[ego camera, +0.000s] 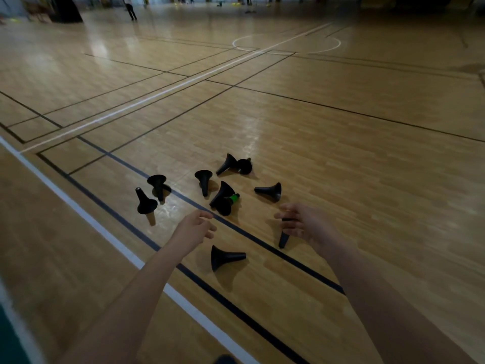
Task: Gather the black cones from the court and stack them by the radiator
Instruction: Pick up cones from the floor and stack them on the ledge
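While our two bare forearms stretch out over the wooden court floor [367, 179], the nearest cone [227, 260] lies between them on its side, wide mouth to the left. Just beyond it our left hand [195, 227] hangs with its fingers loosely curled, and it holds nothing. Our right hand [304, 223] is spread, its fingers apart and blurred. Beneath them we see a half-hidden cone [283, 240], its narrow end pointing toward us at a black line [249, 235]. We cannot tell whether the fingers touch it.

Past the hands the other black cones are scattered on the boards. Straight ahead two lie together, a plain cone [223, 193] against a green-tipped cone [234, 197]. To their right a side-lying cone [270, 191] has its mouth turned right. To their left a single cone [204, 181] points its narrow end toward us. Further left, near the black line, a tilted cone [157, 185] has its wide end up, and beside it a tip-up cone [145, 202] leans with its narrow end upward. We cannot tell whether these two rest on the floor. Farthest of the group, a touching pair [236, 165] lies side by side.

A white line [78, 208] runs along the left of the cones. Far off we see a painted circle [338, 43], and at the dim far end of the hall stands a person [130, 7].
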The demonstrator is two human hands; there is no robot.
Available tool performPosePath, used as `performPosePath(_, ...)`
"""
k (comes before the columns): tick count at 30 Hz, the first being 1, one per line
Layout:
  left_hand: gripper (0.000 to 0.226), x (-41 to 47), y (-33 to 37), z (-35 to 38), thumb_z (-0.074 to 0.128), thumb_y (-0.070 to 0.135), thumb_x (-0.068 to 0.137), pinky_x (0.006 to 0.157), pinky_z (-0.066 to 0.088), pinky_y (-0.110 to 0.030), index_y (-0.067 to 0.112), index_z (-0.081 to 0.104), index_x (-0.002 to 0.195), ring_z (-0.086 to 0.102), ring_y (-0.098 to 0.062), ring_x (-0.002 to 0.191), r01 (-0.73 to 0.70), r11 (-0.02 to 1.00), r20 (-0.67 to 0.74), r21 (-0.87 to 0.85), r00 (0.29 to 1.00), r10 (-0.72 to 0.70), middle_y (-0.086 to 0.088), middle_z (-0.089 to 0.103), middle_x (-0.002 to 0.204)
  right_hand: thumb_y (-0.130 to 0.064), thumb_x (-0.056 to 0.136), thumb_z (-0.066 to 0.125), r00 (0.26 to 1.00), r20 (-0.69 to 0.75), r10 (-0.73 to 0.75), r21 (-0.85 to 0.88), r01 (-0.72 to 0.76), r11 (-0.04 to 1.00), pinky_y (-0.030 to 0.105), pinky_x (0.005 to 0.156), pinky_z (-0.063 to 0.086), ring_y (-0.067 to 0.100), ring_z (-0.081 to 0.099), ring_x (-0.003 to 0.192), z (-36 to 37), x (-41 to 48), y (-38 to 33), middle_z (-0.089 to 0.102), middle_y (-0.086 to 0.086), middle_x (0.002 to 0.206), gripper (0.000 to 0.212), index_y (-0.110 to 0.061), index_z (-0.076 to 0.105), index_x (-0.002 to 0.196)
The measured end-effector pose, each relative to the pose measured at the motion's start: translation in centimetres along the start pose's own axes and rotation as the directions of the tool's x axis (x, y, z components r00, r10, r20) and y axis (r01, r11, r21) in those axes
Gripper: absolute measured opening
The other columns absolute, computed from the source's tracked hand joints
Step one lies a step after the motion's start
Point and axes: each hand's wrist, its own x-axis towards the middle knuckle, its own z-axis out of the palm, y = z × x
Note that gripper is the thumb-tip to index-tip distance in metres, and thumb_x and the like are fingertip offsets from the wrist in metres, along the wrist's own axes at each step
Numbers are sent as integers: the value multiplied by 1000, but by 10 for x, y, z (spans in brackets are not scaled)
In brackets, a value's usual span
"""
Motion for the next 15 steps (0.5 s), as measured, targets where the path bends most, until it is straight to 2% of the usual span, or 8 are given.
performPosePath(8, 22, 68, 11, 3, 44, 14, 96, 82, 50, -34, 19, 55, 114, 66, -19, 92, 45, 999, 2, -1, 999, -45, -1, 68, 100, -18, 97, 52, 999, 28, 45, -21, -44, 999, 33, 74, 57, 23, 70, 77, 16, 71, -25, 75, 11, 92, 19, -8, 67, 103)
performPosePath(15, 23, 163, 27, -35, 44, 14, 96, 73, 47, -27, 18, 55, 116, 65, -16, 90, 50, 998, -19, -27, 999, -50, -1, 67, 99, -18, 98, 50, 998, 51, 36, -51, -34, 998, 35, 80, 55, 27, 68, 84, 55, 157, -65, 72, 15, 99, 20, -7, 65, 107)
